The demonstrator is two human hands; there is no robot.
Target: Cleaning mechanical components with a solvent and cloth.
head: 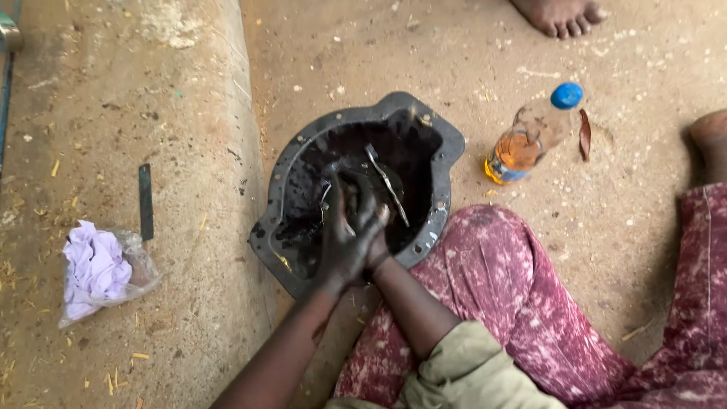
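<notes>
Right now a person sits on the dirt floor with a big black metal pan [443,155] in front of the knees. The pan is a dirty, oily cover with a bumpy rim, and it lies open side up. Both hands are down inside it, close together and black with oil. The left hand [344,242] is on top, with its fingers bent around something small. The right hand [376,241] is pressed against it from below, at about 3 o'clock, and is mostly hidden. I cannot tell what they are squeezing, or how tightly.

A thin metal strip [386,182] leans in the pan at 12 o'clock from the hands. It looks like the washing or rubbing part of the job, done in the oily pool at the bottom. A good next move would need a firm, steady grip, because everything is slippery.

A bottle [530,136] with orange liquid and a blue cap lies at 2 o'clock. A plastic bag [102,273] with a purple cloth sits at 9 o'clock.
</notes>
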